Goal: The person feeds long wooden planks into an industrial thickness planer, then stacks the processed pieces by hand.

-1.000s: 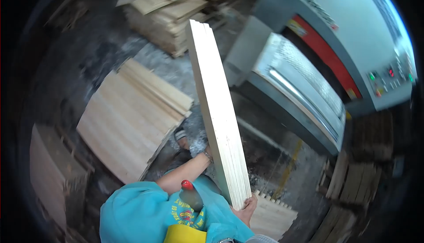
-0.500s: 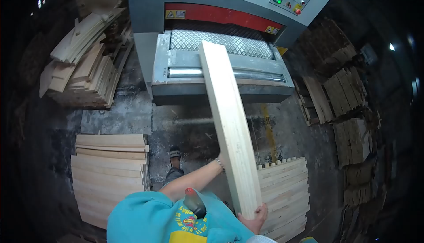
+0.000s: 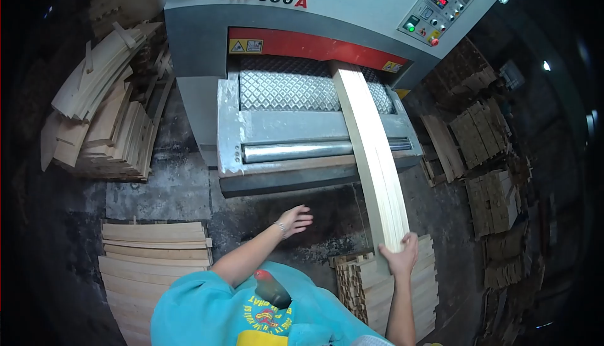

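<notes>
A long pale wooden board (image 3: 375, 157) lies across the infeed bed of a large grey machine (image 3: 283, 122). Its far end passes under the red guard (image 3: 302, 45), over the diamond-patterned feed belt (image 3: 286, 85). My right hand (image 3: 401, 255) grips the near end of the board, thumb on one side and fingers on the other. Off to the left of the board, my left hand (image 3: 296, 220) hangs in the air with its fingers apart and nothing in it. A metal roller (image 3: 296, 151) on the bed's front runs beneath the board.
Stacked boards (image 3: 154, 264) lie at my lower left, and another stack (image 3: 393, 289) is by my right arm. Curved wood pieces (image 3: 107, 82) are piled left of the machine. More stacks (image 3: 484, 129) line the right side. A control panel (image 3: 440, 3) is at upper right.
The board has moved forward and right, its far end now under the red guard. My left hand has let go of it and moved away left. My right hand has advanced with the board.
</notes>
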Demonstrator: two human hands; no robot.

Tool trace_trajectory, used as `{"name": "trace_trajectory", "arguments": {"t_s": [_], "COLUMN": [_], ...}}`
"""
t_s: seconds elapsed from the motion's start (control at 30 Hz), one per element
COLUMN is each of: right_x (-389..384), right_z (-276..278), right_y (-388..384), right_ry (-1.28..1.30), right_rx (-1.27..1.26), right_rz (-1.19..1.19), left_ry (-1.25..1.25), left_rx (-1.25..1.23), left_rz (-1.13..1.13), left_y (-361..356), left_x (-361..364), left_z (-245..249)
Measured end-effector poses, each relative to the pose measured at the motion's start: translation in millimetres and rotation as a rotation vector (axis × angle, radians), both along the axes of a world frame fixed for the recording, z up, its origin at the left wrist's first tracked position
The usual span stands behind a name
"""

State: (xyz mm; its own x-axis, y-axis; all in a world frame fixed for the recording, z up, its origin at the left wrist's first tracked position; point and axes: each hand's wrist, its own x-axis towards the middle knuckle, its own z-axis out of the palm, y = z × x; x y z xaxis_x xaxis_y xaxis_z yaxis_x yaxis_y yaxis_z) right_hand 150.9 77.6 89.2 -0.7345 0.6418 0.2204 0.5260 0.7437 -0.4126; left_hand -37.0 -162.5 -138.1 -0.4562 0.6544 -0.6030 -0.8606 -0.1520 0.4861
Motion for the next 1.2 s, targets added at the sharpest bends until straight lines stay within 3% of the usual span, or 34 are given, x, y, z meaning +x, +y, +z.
{"name": "trace_trajectory", "arguments": {"t_s": [0.2, 0.37, 0.43, 0.5, 0.57, 0.63, 0.7, 0.77, 0.87, 1.0, 1.1, 1.2], "right_x": [-60, -74, -81, -85, -94, -101, -104, -110, -120, -132, -142, -127], "right_z": [11, 7, 4, -3, -9, -6, -9, -16, -15, -16, -19, -9], "right_y": [15, 8, 13, 20, 30, 23, 21, 30, 32, 36, 40, -17], "right_ry": [-0.056, -0.137, -0.176, -0.163, -0.187, -0.152, -0.132, -0.133, -0.164, -0.142, 0.01, 0.314], "right_rx": [0.007, 0.078, 0.117, 0.112, 0.094, 0.084, 0.077, 0.108, 0.116, 0.119, 0.138, 0.269], "right_rz": [0.078, 0.034, 0.058, 0.072, 0.06, 0.068, 0.08, 0.107, 0.118, 0.179, 0.264, 0.385], "left_ry": [-0.167, -0.201, 0.014, -0.006, 0.225, 0.062, 0.072, 0.046, 0.165, 0.175, -0.032, -0.125], "left_rx": [-0.482, -0.712, -0.764, -0.946, -1.26, -1.217, -1.231, -1.192, -1.103, -1.011, -1.017, -1.214], "left_rz": [0.333, 0.445, 0.502, 0.34, 0.221, 0.397, 0.46, 0.56, 0.359, 0.553, 0.704, 0.586], "left_y": [-150, -221, -237, -236, -229, -216, -198, -178, -165, -156, -162, -166], "left_x": [31, 84, 127, 155, 191, 227, 247, 271, 297, 366, 425, 484], "left_z": [-117, -181, -268, -227, -250, -257, -209, -218, -181, -183, -175, -194]}}
